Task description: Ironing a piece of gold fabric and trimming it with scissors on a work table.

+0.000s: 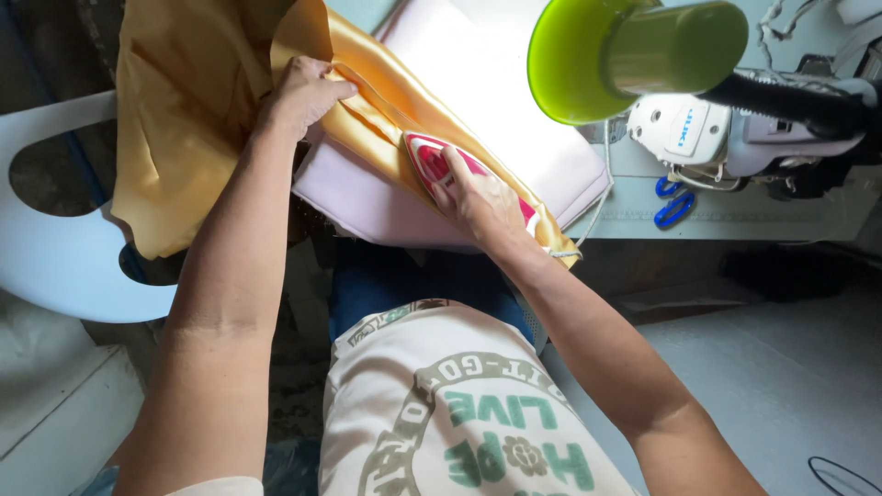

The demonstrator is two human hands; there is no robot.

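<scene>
A shiny golden-yellow fabric (184, 101) lies over a pale pink padded pressing board (496, 101) and hangs down on the left. My left hand (301, 92) pinches a fold of the fabric at the board's left edge. My right hand (480, 197) grips the handle of a red and white clothes iron (428, 158), which rests flat on a narrow strip of the fabric with its tip pointing to the upper left.
A green lamp shade (597, 55) hangs over the board at the upper right. Behind it stands a white sewing machine (726, 129) on a table, with blue-handled scissors (673, 204) beneath. A pale plastic chair (55, 248) stands at the left.
</scene>
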